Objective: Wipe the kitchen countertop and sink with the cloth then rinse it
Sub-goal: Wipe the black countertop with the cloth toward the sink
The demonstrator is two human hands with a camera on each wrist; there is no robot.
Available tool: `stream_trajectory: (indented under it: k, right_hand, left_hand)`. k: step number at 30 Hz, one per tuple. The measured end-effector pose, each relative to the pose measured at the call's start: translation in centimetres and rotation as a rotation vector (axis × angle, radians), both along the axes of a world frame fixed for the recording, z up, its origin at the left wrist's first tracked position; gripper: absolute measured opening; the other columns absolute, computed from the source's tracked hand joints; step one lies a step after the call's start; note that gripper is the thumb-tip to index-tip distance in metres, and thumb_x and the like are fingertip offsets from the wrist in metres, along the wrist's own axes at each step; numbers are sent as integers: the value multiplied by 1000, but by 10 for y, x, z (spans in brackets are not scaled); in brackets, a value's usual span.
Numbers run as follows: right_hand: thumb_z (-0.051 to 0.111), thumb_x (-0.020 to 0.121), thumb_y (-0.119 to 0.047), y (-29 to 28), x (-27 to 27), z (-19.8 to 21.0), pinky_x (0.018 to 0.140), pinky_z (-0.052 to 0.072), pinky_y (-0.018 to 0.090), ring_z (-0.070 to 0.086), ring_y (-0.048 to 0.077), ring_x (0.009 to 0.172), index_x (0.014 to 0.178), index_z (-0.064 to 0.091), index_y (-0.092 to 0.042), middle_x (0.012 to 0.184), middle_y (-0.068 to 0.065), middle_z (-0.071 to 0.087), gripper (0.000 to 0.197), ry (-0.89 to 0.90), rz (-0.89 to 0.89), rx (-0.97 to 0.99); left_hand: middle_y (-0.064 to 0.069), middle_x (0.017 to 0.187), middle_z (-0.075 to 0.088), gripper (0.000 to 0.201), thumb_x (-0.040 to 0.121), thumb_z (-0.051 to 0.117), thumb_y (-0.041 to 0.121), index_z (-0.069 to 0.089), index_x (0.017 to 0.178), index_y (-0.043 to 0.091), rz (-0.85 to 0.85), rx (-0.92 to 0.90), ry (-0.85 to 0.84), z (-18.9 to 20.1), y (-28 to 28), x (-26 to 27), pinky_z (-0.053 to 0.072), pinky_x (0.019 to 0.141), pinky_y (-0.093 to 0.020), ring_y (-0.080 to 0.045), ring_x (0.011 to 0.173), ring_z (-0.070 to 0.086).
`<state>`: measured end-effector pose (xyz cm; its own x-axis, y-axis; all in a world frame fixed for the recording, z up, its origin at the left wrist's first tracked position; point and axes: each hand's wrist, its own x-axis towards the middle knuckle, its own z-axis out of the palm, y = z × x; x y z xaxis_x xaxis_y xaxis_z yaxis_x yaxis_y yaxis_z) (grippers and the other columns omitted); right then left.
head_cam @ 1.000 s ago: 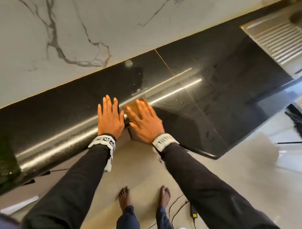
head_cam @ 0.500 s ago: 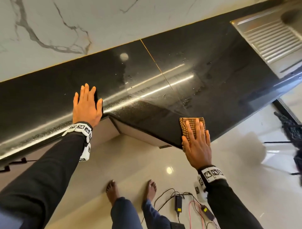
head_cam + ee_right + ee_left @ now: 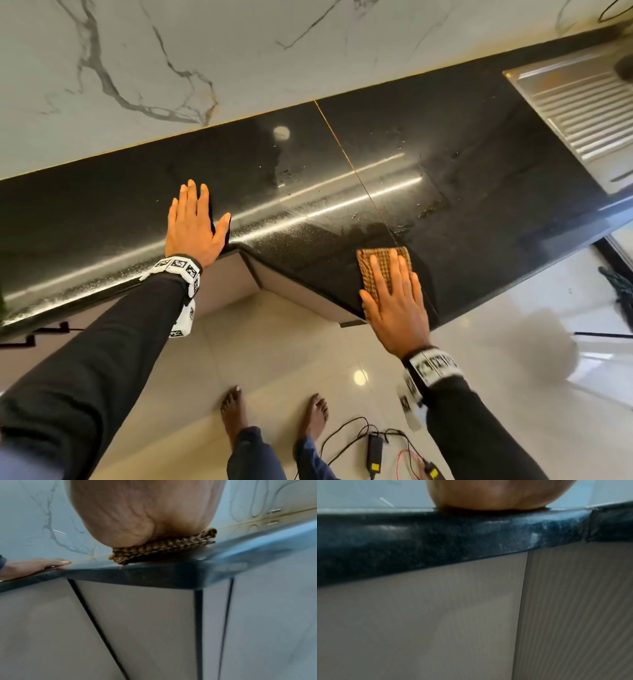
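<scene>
A folded brown checked cloth (image 3: 376, 263) lies on the black granite countertop (image 3: 479, 178) near its front corner. My right hand (image 3: 394, 294) presses flat on the cloth with straight fingers; the right wrist view shows the palm on the cloth (image 3: 163, 546) at the counter's edge. My left hand (image 3: 193, 222) rests flat on the countertop to the left, fingers straight, holding nothing. In the left wrist view only the heel of the left hand (image 3: 496, 494) shows, resting on the counter's edge (image 3: 436, 536). The steel sink drainboard (image 3: 582, 113) lies at the far right.
A white marble wall (image 3: 171, 68) backs the counter. Water drops and smears (image 3: 421, 209) lie on the stone beyond the cloth. Beige cabinet fronts (image 3: 145, 628) stand below. Cables and a power adapter (image 3: 373, 448) lie on the glossy floor by my bare feet (image 3: 233, 411).
My right hand has slid the cloth from beside the left hand rightward to the counter's front corner. The left hand has stayed flat on the countertop.
</scene>
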<state>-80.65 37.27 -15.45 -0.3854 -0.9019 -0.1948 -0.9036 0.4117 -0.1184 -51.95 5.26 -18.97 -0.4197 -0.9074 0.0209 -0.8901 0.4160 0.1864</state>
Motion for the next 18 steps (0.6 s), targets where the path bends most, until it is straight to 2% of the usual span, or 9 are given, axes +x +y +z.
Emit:
stream_trajectory:
  k: [3,6,8,10,13,15,18]
  right_hand:
    - [12,104,-62,18,-4,2,128,3,48,-9,26,157,163,3,-27,170,9,-8,70,-24,-21,73]
    - [12,103,-62,-8,-18,3,127,1,47,-8,28,157,163,-2,-26,170,11,-9,71,-11,49,107]
    - [11,102,-62,-56,-34,3,126,3,47,-5,29,157,163,-6,-27,170,13,-7,72,9,121,94]
    - [8,100,-64,-122,-49,3,125,5,48,-2,31,157,163,-4,-26,170,15,-5,74,8,167,90]
    - [-1,95,-70,-217,-61,5,126,4,52,-7,34,157,163,-5,-25,169,17,-10,81,-10,191,115]
    - [6,99,-67,-268,-67,6,126,-1,50,-12,32,156,162,-11,-27,168,15,-17,76,-3,210,127]
    - [16,104,-62,-311,-76,11,125,-4,49,-13,31,156,162,-10,-28,168,13,-19,72,10,206,132]
  left_hand:
    - [-19,169,13,76,104,33,55,17,161,7,-15,-16,-35,2,3,-2,16,127,-51,-34,157,10]
    - [-23,167,15,76,104,29,52,18,160,3,-31,-21,-58,3,9,-8,19,125,-55,-38,156,12]
    - [-22,168,12,78,102,24,54,17,161,3,-32,-18,-50,3,9,-9,17,126,-55,-37,157,10]
    - [-19,170,9,79,102,22,56,15,161,5,-18,-25,-48,2,5,-9,15,126,-54,-34,158,6]
    - [-16,171,5,80,101,21,59,13,162,7,-16,-19,-61,1,3,-9,12,127,-54,-31,159,3]
    - [-15,171,3,81,101,21,60,12,163,9,-17,-25,-48,0,4,-10,10,127,-54,-29,159,2]
    - [-13,172,-1,81,101,20,63,10,164,13,-5,-38,-24,4,-3,-14,7,128,-53,-28,159,-3]
